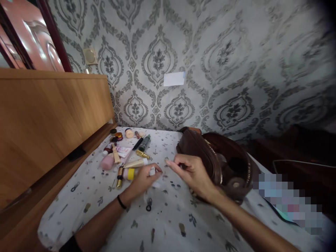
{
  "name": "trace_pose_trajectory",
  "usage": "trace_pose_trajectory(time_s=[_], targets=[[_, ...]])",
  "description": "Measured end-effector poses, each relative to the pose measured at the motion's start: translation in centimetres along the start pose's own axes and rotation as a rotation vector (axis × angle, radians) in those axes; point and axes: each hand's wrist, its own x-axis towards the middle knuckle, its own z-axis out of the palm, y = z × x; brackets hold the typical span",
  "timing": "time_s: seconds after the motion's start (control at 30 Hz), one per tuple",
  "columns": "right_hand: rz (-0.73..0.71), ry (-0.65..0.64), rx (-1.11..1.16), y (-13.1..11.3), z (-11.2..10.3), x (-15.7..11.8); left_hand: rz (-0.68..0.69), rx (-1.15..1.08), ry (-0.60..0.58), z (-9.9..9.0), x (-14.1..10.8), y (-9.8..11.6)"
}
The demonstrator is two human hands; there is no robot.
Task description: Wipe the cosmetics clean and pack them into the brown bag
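Note:
My left hand point(144, 177), a dark band round its wrist, is closed on a small whitish item point(152, 171) whose kind I cannot make out. My right hand point(193, 172) hovers just to its right, fingers curled in; anything inside them is hidden. Behind the right hand stands an unzipped brown leather bag point(195, 145). Close to the left hand lie a tube with a yellow cap point(130, 174), a beige tube with a white cap point(135, 163) and a gold-and-dark tube point(120, 176). A gold lipstick-like tube point(142, 154) rests farther back.
More cosmetics lie at the back left, among them a pink bottle point(107, 162), a green bottle point(145, 142) and a cream jar point(129, 133). A wooden cabinet point(55, 126) borders the patterned white cloth point(162, 224) on the left; the wallpapered wall point(157, 105) closes the back.

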Motion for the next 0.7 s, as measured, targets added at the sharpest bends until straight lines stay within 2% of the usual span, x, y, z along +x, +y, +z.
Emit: trace_pose_trajectory(time_s=[0.1, 0.17, 0.23, 0.33, 0.5, 0.6, 0.7], targets=[[0.389, 0.09, 0.475, 0.7, 4.7, -1.2, -0.019, 0.253, 0.079, -3.1, 2.3, -0.5], [0.622, 0.166, 0.72, 1.6, 7.1, -2.2, -0.026, 0.415, 0.058, -4.9, 4.1, -1.1], [0.746, 0.217, 0.816, 2.5, 8.6, -3.5, -0.029, 0.553, -0.005, -6.0, 5.8, -1.8], [0.79, 0.262, 0.835, 3.6, 9.6, -5.4, -0.013, 0.706, -0.165, -6.4, 7.9, -2.5], [0.742, 0.225, 0.834, 4.4, 9.8, -7.5, 0.035, 0.863, -0.365, -5.4, 9.3, -2.5], [0.733, 0.215, 0.842, 4.6, 9.9, -7.8, 0.096, 0.895, -0.399, -4.9, 9.5, -2.9], [0.722, 0.205, 0.864, 5.0, 9.9, -7.7, 0.144, 0.904, -0.353, -5.0, 10.2, -3.6]])
